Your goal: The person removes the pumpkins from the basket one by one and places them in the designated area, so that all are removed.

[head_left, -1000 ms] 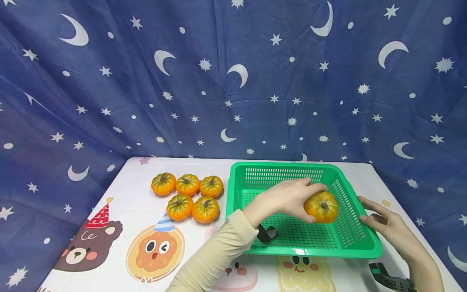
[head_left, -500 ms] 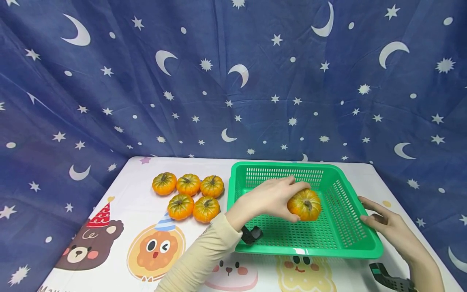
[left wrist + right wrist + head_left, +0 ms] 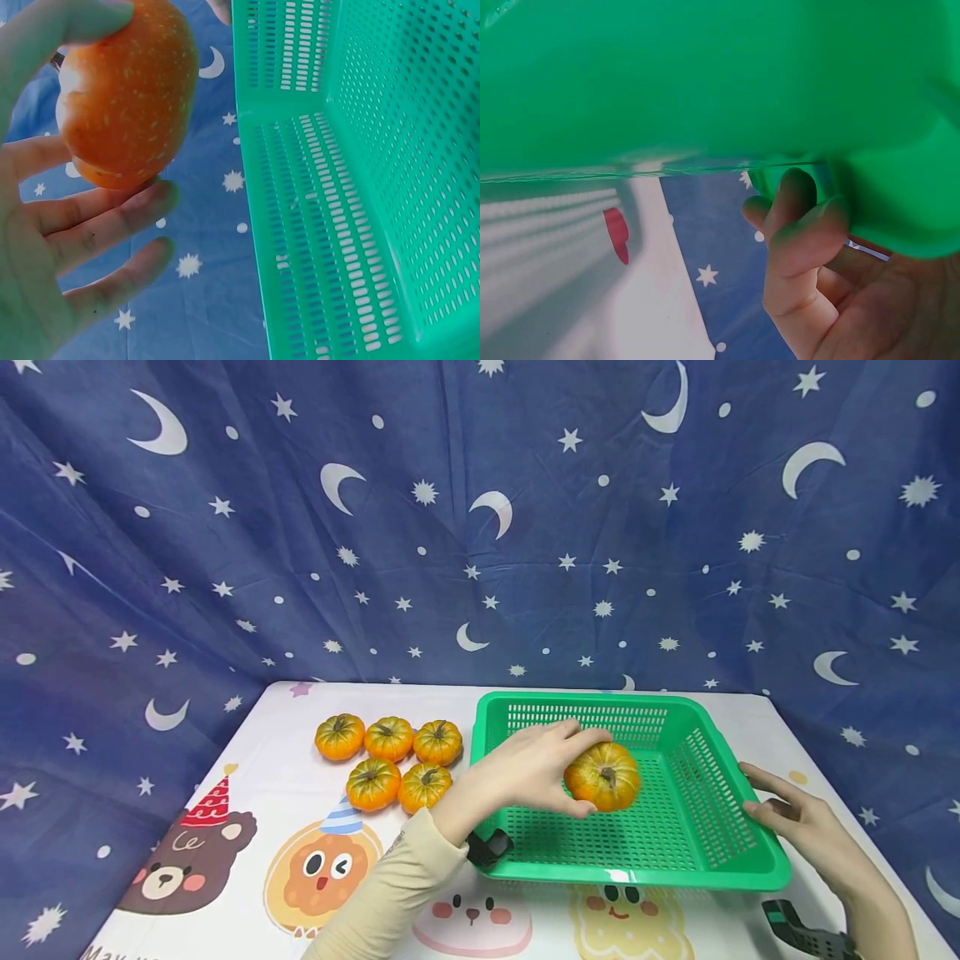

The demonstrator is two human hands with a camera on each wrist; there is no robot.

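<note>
Over the green plastic basket (image 3: 720, 878), my left hand (image 3: 517, 772) holds a small orange pumpkin (image 3: 603, 777) between thumb and fingers. In the left wrist view the same pumpkin (image 3: 131, 97) sits against the thumb and upper fingers, beside the basket wall (image 3: 315, 225), while the lower fingers spread away from it. My right hand (image 3: 806, 831) grips the basket's right rim, thumb on the near side. Curled fingers show under that rim in the right wrist view, where the hand (image 3: 810, 277) is partly hidden by the green plastic (image 3: 667, 90).
Several small pumpkins (image 3: 387, 740) stand in two rows on the white cartoon-print table cover (image 3: 285, 802), left of the basket. A blue curtain (image 3: 480, 527) with moons and stars hangs behind and around the table. No other pumpkin shows inside the basket.
My left hand has moved leftward across the basket with the pumpkin still in its grasp. The right hand and the basket stay where they were.
</note>
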